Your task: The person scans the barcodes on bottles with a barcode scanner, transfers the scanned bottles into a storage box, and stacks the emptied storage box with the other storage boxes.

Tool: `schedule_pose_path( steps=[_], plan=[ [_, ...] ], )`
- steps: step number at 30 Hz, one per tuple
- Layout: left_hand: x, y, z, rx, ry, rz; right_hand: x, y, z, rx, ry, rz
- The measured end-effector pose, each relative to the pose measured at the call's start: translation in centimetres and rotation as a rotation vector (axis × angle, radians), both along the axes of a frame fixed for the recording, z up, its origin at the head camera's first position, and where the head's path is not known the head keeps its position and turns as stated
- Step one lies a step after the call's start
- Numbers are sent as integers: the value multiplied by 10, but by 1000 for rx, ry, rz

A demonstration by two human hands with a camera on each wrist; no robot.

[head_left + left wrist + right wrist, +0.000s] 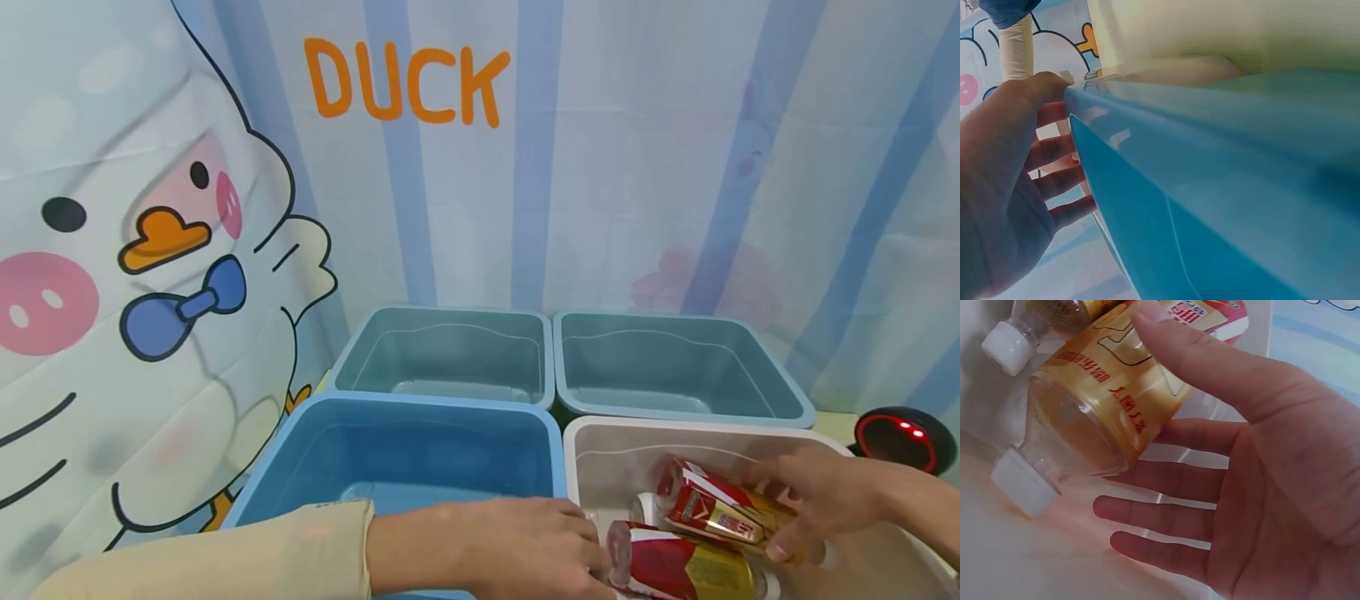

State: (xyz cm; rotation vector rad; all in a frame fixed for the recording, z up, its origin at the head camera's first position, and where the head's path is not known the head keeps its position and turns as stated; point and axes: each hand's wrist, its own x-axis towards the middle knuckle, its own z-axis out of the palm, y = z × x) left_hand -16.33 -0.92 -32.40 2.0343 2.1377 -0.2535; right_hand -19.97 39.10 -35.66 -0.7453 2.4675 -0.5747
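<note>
- Inside the smooth, off-white plastic bin (675,427), two clear-ended bottles wear glossy red-and-gold labels.
- The right hand (817,496) grips the upper bottle (712,508), tilted just beside the lower bottle (686,568).
- The left hand (517,546), fingers loosely extended, reaches past the glossy blue bin (442,402) toward the lower bottle's base; contact is unclear.
- Only the right wrist view shows the upper bottle's tapered shoulder and white cap (1025,481); the left wrist view shows spread fingers, tips partly hidden behind the rim.
</note>
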Motion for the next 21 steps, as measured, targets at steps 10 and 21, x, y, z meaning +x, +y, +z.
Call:
schedule_pose_path(
  steps=[10,21],
  plan=[
    [1,2,-1,-21,31,-11,1,-11,0,136,-59,-136],
    [0,1,0,-21,17,0,-1,-2,-1,89,41,-20]
  ],
)
